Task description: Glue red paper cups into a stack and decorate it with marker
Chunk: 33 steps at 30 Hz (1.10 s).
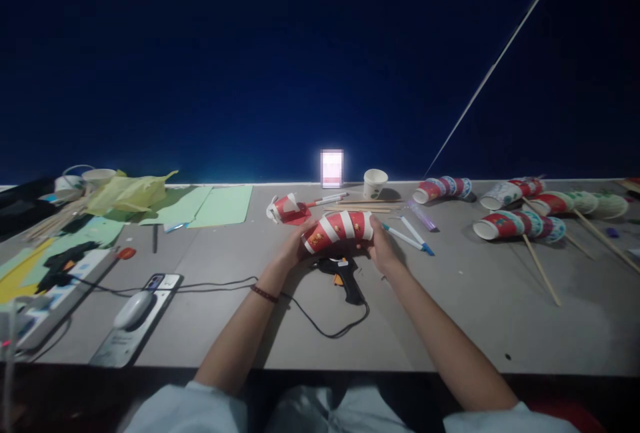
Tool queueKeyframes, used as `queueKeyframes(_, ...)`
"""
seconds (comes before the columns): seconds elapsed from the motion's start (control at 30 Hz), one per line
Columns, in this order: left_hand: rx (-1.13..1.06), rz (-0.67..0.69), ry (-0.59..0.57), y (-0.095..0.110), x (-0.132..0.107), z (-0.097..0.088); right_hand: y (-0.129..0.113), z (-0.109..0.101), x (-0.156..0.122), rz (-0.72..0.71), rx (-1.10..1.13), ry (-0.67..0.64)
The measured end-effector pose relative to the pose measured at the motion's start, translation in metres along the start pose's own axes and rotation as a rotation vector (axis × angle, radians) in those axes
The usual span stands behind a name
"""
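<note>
A curved stack of red and white paper cups [339, 229] is held level above the middle of the table. My left hand [295, 244] grips its left end, and my right hand [381, 249] grips the right end; the fingers are partly hidden behind the cups. Just below lies a black glue gun [345, 276] with an orange trigger, its cord looping leftward. Behind the stack on the left rests a red paper piece with white cut-out parts [289, 209]. Blue-capped markers [407, 236] lie close to my right hand.
Several finished-looking cup stacks, some with sticks [540, 269], lie at the right. A white paper cup [375, 183] stands at the back by a purple tube [423, 215]. Leftward are green paper sheets [220, 207], a yellow bag [127, 193], a phone [160, 306] and a power strip [70, 296].
</note>
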<state>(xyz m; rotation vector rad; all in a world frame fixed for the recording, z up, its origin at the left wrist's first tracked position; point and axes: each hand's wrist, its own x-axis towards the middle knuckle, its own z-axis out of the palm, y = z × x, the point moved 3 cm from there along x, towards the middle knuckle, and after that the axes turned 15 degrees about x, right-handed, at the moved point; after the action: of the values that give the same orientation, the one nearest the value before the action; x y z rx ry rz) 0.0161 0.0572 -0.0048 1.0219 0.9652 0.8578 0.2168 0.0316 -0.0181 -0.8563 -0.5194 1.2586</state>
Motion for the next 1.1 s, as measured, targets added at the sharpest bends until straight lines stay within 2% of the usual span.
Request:
queueKeyframes(0.1, -0.052, -0.107, -0.02, -0.002, -0.001, -0.001, 0.0, 0.0, 0.0, -0.006, 0.002, 0.003)
queueKeyframes(0.2, -0.109, -0.174, 0.014, -0.003, -0.001, -0.003, 0.002, 0.001, 0.002, -0.013, 0.007, -0.001)
queueKeyframes(0.27, -0.132, -0.144, 0.021, 0.0, -0.001, -0.002, 0.003, 0.0, 0.004, -0.023, 0.012, -0.003)
queueKeyframes(0.43, -0.258, 0.067, -0.021, 0.009, -0.001, 0.0, -0.003, -0.009, 0.011, -0.144, -0.012, 0.083)
queueKeyframes(0.67, -0.355, 0.034, 0.023, 0.001, 0.006, -0.015, -0.037, -0.044, 0.032, -0.366, -0.122, 0.259)
queueKeyframes(0.77, -0.396, 0.029, 0.022, 0.001, 0.005, -0.019, -0.055, -0.057, 0.045, -0.386, -0.271, 0.253)
queueKeyframes(0.9, -0.458, 0.067, 0.021, 0.003, 0.003, -0.02, -0.071, -0.072, 0.051, -0.382, -0.621, 0.151)
queueKeyframes(1.1, -0.472, 0.059, 0.001, -0.001, 0.007, -0.02, -0.062, -0.088, 0.029, -0.419, -1.251, -0.038)
